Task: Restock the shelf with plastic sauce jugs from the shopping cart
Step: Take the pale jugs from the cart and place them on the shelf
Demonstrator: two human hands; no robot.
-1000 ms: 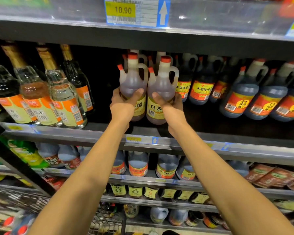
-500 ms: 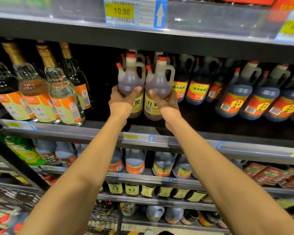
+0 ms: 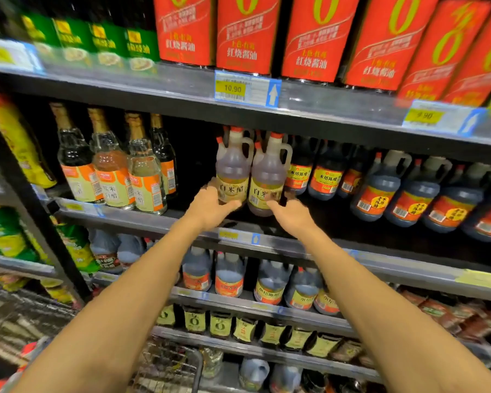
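Observation:
Two pale plastic sauce jugs with red caps and cream labels stand side by side on the middle shelf (image 3: 338, 251). My left hand (image 3: 210, 207) wraps the base of the left jug (image 3: 233, 168), thumb across its front. At the base of the right jug (image 3: 268, 177), my right hand (image 3: 291, 215) has its thumb on the label's lower edge and its fingers round the right side. Both jugs are upright, and more of the same kind show behind them. The wire shopping cart (image 3: 167, 364) is at the bottom, below my arms.
Glass vinegar bottles (image 3: 111, 171) stand left of the jugs, dark-filled jugs (image 3: 380, 191) to the right. Red cartons (image 3: 247, 32) fill the shelf above, behind a 10.90 price tag (image 3: 247, 89). Lower shelves hold more jugs and pouches. A black upright (image 3: 26, 199) stands at left.
The view has tilted up, bringing in the top shelf. My hands have slid down to the jugs' bases, uncovering the labels. The jugs sit a little farther in on the shelf.

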